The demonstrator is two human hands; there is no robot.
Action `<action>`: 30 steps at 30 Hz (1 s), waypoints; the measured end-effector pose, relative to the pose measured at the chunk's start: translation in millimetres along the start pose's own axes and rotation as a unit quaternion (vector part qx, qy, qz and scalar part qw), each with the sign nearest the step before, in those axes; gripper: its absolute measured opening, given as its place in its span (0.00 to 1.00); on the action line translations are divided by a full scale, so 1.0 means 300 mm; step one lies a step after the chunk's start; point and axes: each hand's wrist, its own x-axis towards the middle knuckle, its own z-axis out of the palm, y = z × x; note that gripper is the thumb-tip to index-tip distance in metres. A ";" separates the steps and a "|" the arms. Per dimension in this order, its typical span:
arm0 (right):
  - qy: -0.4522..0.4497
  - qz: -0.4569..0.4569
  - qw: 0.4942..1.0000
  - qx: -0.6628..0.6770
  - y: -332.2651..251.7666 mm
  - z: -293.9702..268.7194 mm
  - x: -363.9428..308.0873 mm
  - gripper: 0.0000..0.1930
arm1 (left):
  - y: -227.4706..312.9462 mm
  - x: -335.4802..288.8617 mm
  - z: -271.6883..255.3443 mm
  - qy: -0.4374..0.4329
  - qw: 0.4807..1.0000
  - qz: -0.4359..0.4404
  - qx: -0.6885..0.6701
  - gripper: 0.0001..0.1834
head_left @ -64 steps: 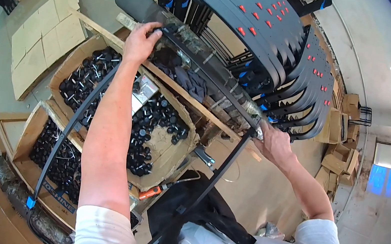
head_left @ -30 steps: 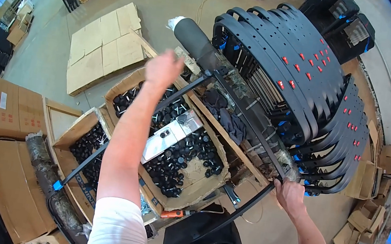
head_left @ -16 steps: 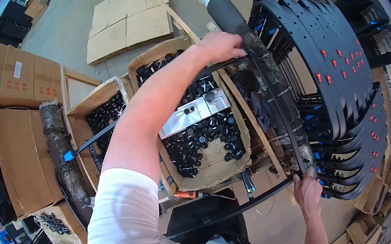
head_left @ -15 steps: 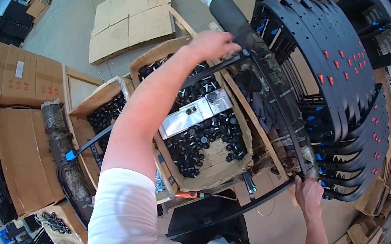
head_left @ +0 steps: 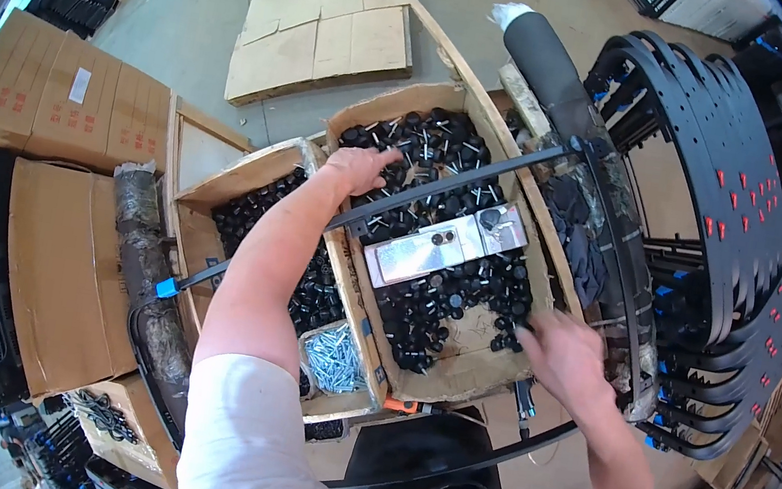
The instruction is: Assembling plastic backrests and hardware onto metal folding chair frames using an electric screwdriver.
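Note:
My left hand [head_left: 359, 171] reaches over the cardboard box [head_left: 486, 368], fingers stretched toward black round-headed screw feet [head_left: 432, 139] with metal studs. At the same box's right wall is my right hand [head_left: 568, 360], its thumb and fingers apart beside more black round pieces [head_left: 507, 335]. Neither hand shows a piece held. A black metal frame [head_left: 465, 187] lies across the boxes, its bars running under my left forearm and along the right side. In the middle of the box sits a silver metal plate [head_left: 441, 245] with dark knobs on it.
Left of this box stand a wooden bin of black pieces [head_left: 260, 210] and a small tray of silver screws [head_left: 334, 357]. Curved black frames with red plugs [head_left: 712, 191] are stacked at right. Large cartons [head_left: 68, 105] stand at left; flattened cardboard [head_left: 327, 28] lies beyond.
Both hands have let go of the black frame, which rests across the boxes. The left hand came back over the box; the right moved left to its wall. The view shifted.

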 end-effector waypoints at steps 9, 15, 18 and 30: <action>0.088 -0.098 0.971 -0.199 -0.073 0.470 0.709 0.09 | 0.035 0.031 -0.036 0.060 0.997 -0.034 -0.040 0.16; -0.068 -0.005 0.960 -0.271 -0.030 0.544 0.879 0.13 | 0.112 -0.302 -0.196 0.260 0.821 -0.070 -0.504 0.18; -0.060 -0.041 0.956 -0.284 -0.098 0.495 0.850 0.12 | 0.143 -0.634 -0.210 0.308 0.746 -0.100 -0.582 0.19; 0.061 -0.247 0.948 0.189 -0.623 0.195 0.526 0.19 | 0.488 -1.262 0.315 0.219 0.647 -0.109 -0.722 0.20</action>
